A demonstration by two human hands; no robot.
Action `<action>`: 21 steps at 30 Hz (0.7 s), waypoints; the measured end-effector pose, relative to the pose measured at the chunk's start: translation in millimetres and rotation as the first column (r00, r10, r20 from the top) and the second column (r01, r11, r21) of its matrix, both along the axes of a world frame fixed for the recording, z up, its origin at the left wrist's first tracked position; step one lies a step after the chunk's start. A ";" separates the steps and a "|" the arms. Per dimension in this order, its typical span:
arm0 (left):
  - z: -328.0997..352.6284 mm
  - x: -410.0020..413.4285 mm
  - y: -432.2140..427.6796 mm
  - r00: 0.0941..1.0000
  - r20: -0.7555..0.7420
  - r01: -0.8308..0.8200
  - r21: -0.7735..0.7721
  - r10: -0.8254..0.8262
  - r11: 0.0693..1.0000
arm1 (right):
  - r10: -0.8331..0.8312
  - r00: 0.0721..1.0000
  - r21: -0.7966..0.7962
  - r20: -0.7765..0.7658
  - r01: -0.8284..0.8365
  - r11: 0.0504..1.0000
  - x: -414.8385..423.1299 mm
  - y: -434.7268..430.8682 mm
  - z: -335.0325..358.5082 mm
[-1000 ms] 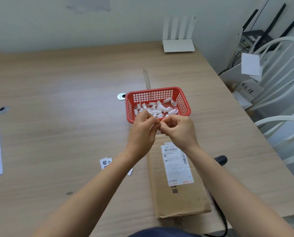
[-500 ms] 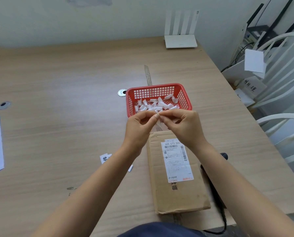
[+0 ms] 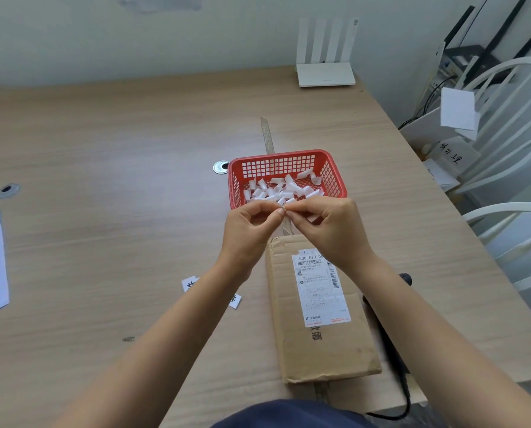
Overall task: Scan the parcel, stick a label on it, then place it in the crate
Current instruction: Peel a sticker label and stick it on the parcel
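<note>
Over the wooden table [image 3: 109,230], left hand [image 3: 251,233] and right hand [image 3: 329,230] pinch one tiny label [image 3: 283,209] together.

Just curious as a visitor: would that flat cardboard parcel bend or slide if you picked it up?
The parcel looks flat and thin, so probably light. Its creased cardboard may flex slightly. Lying flat on the table, it should slide, not roll.

Wooden table [image 3: 103,149] with parcel [image 3: 326,344], red basket [image 3: 335,171], router [image 3: 326,74].
</note>
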State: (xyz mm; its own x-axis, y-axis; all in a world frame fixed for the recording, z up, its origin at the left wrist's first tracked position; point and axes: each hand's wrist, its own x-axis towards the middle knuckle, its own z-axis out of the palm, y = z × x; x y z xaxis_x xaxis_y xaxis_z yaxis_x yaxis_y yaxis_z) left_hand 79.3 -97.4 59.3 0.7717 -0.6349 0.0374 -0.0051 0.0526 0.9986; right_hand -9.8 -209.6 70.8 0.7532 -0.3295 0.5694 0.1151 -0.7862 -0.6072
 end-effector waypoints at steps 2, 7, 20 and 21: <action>-0.2 -0.6 0.1 1.000 0.021 -0.001 0.011 0.001 1.000 | -0.005 1.000 -0.020 -0.005 0.005 1.000 -0.5 0.8 -0.4; -0.8 -3.5 1.6 0.994 0.109 -0.019 0.054 0.013 0.998 | -0.023 0.999 -0.108 -0.038 0.019 0.994 -3.0 2.3 -2.2; -7.3 -8.8 -0.8 0.996 0.067 -0.065 0.020 0.064 0.998 | -0.156 0.986 -0.107 0.065 0.162 0.981 5.5 11.9 -15.6; -7.6 -8.4 -1.1 0.996 0.063 -0.062 0.021 0.061 0.998 | -0.160 0.985 -0.058 0.070 0.165 0.985 6.4 12.5 -17.7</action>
